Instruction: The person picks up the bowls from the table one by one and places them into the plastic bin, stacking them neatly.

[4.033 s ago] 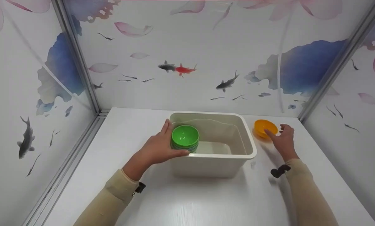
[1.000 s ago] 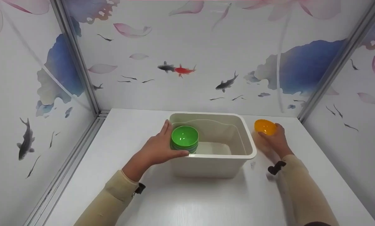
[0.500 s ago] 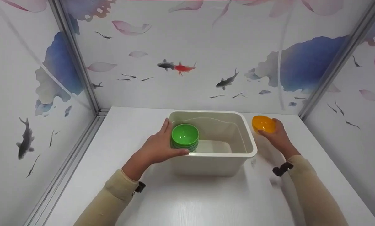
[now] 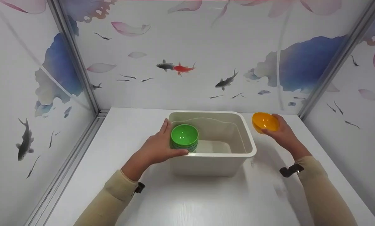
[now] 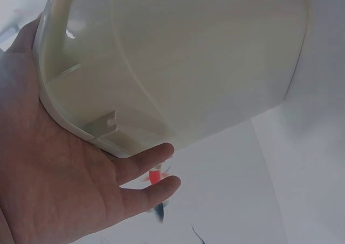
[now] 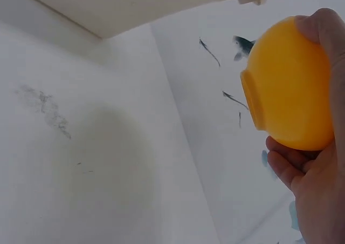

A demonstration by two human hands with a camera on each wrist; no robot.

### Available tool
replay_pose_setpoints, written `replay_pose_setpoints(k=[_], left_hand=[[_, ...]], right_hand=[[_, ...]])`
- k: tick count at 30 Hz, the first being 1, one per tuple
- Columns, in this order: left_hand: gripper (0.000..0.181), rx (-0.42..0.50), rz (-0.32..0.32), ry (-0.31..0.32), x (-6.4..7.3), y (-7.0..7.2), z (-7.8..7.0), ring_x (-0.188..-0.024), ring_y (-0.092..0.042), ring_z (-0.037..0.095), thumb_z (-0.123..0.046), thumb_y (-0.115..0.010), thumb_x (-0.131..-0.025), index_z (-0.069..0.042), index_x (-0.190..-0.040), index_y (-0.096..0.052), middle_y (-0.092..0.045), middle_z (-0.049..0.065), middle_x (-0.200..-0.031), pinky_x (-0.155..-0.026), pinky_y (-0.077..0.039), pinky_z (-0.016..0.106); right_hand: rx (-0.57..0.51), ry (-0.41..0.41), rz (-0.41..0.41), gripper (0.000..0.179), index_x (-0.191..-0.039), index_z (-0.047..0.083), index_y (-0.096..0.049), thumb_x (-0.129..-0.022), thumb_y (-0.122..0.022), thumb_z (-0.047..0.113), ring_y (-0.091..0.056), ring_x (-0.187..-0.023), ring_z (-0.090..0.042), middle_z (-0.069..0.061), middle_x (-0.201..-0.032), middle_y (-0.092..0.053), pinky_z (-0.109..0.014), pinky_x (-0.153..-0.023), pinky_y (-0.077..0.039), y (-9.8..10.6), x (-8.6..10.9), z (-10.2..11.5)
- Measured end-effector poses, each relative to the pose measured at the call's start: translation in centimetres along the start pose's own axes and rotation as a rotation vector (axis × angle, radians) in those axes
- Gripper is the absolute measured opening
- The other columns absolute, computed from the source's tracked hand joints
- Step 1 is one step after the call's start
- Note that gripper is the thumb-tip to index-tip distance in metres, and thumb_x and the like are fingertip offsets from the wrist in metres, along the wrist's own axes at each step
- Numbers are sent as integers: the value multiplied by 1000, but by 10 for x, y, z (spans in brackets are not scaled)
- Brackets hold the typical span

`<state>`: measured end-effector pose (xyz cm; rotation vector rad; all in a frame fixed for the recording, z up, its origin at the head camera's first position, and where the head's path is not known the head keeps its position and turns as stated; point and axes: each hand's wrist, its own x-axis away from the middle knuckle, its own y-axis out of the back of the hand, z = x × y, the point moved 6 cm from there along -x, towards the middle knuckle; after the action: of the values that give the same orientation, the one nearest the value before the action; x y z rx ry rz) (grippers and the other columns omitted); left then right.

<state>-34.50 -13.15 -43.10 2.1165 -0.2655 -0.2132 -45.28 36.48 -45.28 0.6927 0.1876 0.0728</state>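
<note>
A white plastic bin stands on the table, with green bowls stacked inside at its left end. My left hand rests against the bin's left front corner, thumb along the front rim. In the left wrist view its visible fingers reach out straight beside the outer wall. To the right of the bin, my right hand holds an orange bowl by its side, thumb against the wall. The right wrist view shows the bowl tilted and raised off the table, its foot ring exposed.
The white table is enclosed at the back and sides by printed panels with fish and petals. Metal rails run up the corners. A grey smudge marks the tabletop near the bin.
Four seconds ago my right hand was beside the orange bowl with its fingers spread. It has since taken hold of the bowl and lifted it slightly. My left hand stays on the bin.
</note>
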Motion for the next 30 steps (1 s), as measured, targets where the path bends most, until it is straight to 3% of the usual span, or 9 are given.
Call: replay_pose_setpoints(k=[17, 21, 24, 30], left_hand=[[148, 12, -5, 6, 1, 0, 0, -152, -49, 47, -93, -73, -77, -8, -179, -8, -2, 13, -186, -119, -43, 65], [146, 7, -7, 5, 2, 0, -1, -150, -50, 47, -91, -74, -78, -9, -179, -8, -2, 14, -186, -119, -44, 64], [145, 4, -11, -7, 1, 1, -2, -149, -52, 47, -90, -74, -78, -7, -178, -9, -2, 15, -186, -118, -45, 64], [147, 9, -9, -13, 0, 0, 0, -151, -50, 47, -93, -72, -78, -7, -178, -8, -2, 15, -186, -119, -44, 65]], right_hand=[[11, 61, 48, 95, -174, 3, -20, -106, -77, 38, -48, -139, -50, -32, -163, -41, -69, -120, -39, 14, 18, 39], [14, 99, 55, 92, -174, 4, -23, -106, -77, 35, -50, -137, -45, -30, -162, -43, -30, -113, -50, 17, 20, 49], [20, 124, 56, 91, -173, 4, -25, -106, -78, 35, -52, -134, -41, -28, -160, -46, -9, -96, -43, 19, 22, 57], [25, 121, 74, 92, -173, 5, -26, -104, -78, 37, -52, -133, -38, -26, -162, -46, -15, -99, -43, 18, 24, 68]])
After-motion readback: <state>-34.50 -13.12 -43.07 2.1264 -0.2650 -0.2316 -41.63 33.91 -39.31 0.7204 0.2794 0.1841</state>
